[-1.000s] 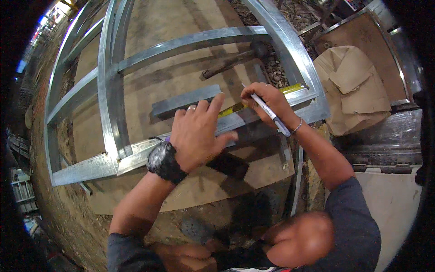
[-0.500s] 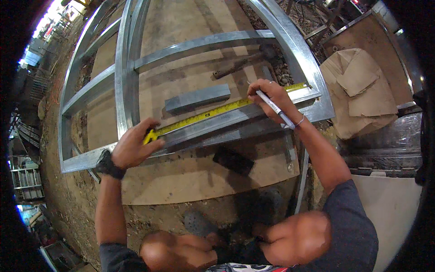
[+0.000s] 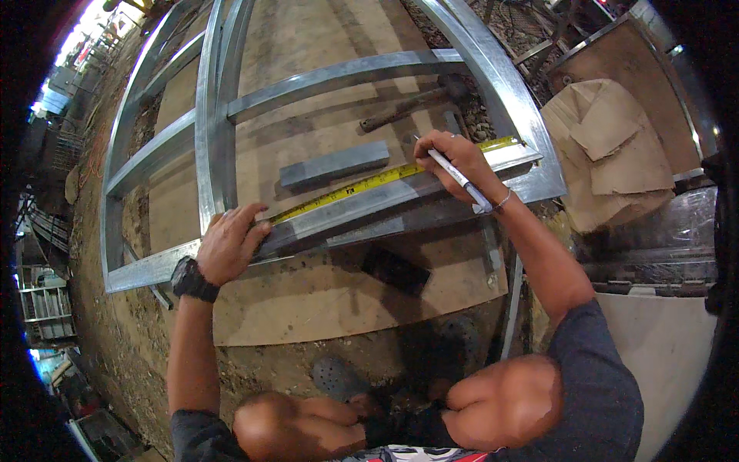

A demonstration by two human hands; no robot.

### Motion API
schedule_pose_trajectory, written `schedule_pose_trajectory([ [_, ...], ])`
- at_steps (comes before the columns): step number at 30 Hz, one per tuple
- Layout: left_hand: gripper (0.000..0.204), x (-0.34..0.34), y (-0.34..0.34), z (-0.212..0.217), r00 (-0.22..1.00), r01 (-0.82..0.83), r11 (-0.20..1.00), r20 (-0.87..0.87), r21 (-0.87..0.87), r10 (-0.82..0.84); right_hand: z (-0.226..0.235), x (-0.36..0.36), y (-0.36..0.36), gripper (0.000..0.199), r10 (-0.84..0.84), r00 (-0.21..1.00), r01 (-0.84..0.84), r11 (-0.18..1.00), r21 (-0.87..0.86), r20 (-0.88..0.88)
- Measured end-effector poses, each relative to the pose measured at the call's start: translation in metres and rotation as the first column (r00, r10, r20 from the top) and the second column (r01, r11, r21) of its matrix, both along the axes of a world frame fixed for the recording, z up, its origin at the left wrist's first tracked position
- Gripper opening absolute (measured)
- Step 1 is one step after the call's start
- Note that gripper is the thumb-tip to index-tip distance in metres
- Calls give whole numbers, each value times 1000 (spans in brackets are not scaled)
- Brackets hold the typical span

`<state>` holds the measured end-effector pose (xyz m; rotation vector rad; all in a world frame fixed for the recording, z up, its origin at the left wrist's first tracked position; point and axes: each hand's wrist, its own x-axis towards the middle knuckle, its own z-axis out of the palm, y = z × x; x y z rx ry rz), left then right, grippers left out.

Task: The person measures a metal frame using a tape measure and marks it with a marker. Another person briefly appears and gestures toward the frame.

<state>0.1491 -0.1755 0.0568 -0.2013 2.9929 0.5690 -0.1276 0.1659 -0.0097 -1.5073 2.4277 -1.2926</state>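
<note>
A yellow tape measure (image 3: pixel 350 189) is drawn out along the near rail (image 3: pixel 362 206) of a shiny metal frame. My left hand (image 3: pixel 233 240) is closed on its case end, which the fingers hide. Between the fingers of my right hand (image 3: pixel 459 159) is a white marker pen (image 3: pixel 454 172), tilted, its point toward the upper left. That hand rests over the blade, pressing near it, and the blade's far end reaches the frame's right corner. Just beyond the blade lies a short grey metal tube (image 3: pixel 336 165).
A hammer (image 3: pixel 404 108) lies inside the frame on a brown board (image 3: pixel 308 308). A dark rectangular block (image 3: pixel 396 271) sits nearer me. Folded brown cardboard (image 3: pixel 608 158) is at the right, above a plastic-wrapped stack (image 3: pixel 647 239). My knees and shoes are at the bottom.
My left hand has shifted slightly right and turned over the tape case, whose yellow body no longer shows. My right hand with the pen has moved slightly left along the blade.
</note>
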Motion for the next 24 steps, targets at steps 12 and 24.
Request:
schedule_pose_trajectory([
  [12,25,-84,71,-30,985,52,930,-172,364,12,-1,3,1,23,2,996,-4,1000,-20,-89],
  [24,25,-105,69,-27,1000,7,836,0,549,-8,3,7,2,24,-13,985,11,1000,-9,-174],
])
